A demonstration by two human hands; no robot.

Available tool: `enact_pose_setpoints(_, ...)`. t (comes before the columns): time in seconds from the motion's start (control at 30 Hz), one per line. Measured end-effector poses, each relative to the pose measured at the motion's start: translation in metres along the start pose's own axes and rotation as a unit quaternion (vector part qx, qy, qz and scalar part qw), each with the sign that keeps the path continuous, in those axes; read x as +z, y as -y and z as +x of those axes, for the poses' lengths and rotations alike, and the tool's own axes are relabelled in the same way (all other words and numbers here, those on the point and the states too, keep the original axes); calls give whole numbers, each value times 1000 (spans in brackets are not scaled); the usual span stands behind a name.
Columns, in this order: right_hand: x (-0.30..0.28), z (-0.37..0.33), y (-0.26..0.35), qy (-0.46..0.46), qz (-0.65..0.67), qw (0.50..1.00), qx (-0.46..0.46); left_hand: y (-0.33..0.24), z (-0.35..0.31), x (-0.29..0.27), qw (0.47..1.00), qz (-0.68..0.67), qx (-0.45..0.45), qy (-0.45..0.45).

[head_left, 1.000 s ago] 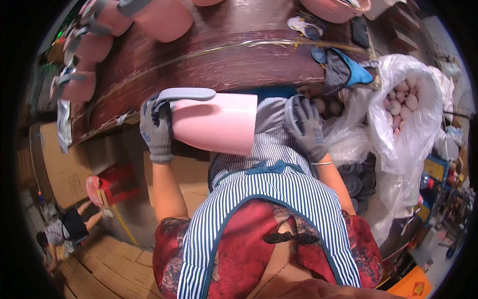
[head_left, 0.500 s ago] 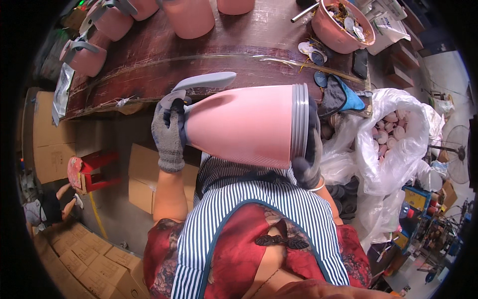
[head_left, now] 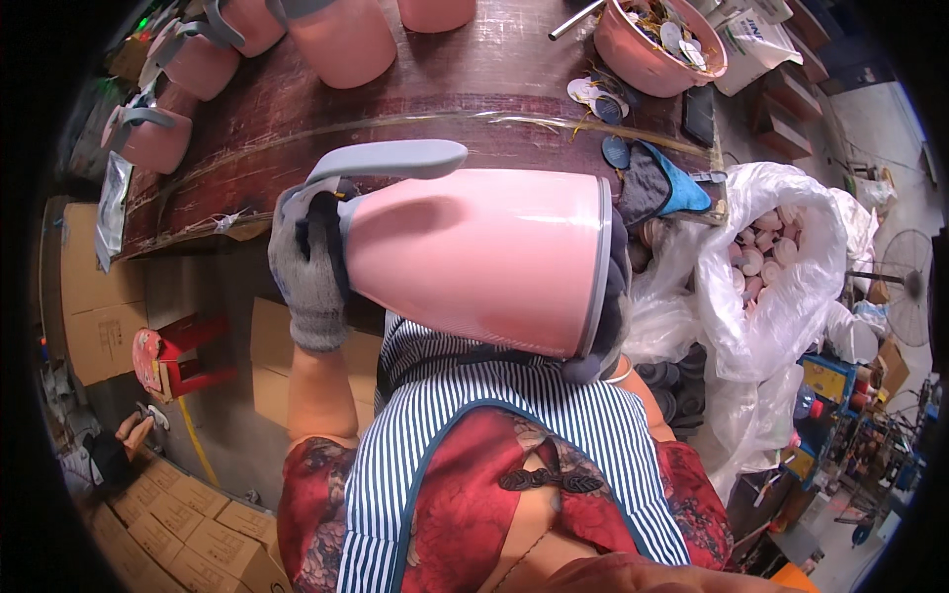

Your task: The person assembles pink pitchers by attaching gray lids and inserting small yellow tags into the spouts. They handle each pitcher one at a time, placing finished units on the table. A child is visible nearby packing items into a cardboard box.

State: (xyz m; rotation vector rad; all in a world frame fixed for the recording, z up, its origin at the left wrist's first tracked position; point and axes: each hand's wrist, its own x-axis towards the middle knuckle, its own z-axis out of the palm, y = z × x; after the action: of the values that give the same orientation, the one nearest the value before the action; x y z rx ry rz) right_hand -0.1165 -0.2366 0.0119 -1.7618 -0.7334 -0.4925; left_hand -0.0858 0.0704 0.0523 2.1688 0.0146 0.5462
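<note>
- 2 gloved hands are on 1 pink jug [head_left: 474, 262], held lying on its side in front of the striped apron [head_left: 465, 385].
- Axis: the jug's length runs left to right across the body, narrow end left, wide end right.
- Left hand [head_left: 311, 267]: closed on the jug's narrow end, by the root of the grey handle [head_left: 386, 158]. From this grip the jug extends rightward.
- Right hand [head_left: 615, 311]: against the jug's wide end, at the grey ring [head_left: 602, 267], and the nearer hand to that ring. Partly hidden; cannot tell whether its fingers are clamped.
- Governing relation: the hands oppose each other along the jug's axis, 1 at each end.
- Just beyond the jug: dark red table [head_left: 465, 109]; to its right, a black-and-blue pouch [head_left: 667, 188].
- Right of the jug: a translucent bag [head_left: 732, 326] holding pink pieces [head_left: 766, 247].
- Farther beyond the jug: pink basin [head_left: 652, 74] to the right, at least 5 standing pink jugs [head_left: 346, 49] mostly to the left.
</note>
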Motion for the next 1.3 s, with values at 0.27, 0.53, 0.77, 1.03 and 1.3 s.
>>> enact_pose_setpoints(0.27, -1, -5, 13, -7, 33, 993, 113, 14, 24, 15, 986, -88, -118, 75)
enact_pose_setpoints(0.53, -13, 19, -12, 19, -24, 998, -62, 4, 21, 17, 990, -84, -89, 73)
enact_pose_setpoints(0.77, -27, 48, 8, 72, -114, 986, -99, 7, 28, 15, 964, -123, -190, 140)
enact_pose_setpoints(1.03, 43, -13, -54, 230, 121, 945, 201, -84, -1, -17, 841, 291, 454, 49)
enact_pose_setpoints(1.3, -7, -64, -42, -52, 386, 678, 624, 25, 118, -141, 749, 528, 387, 104)
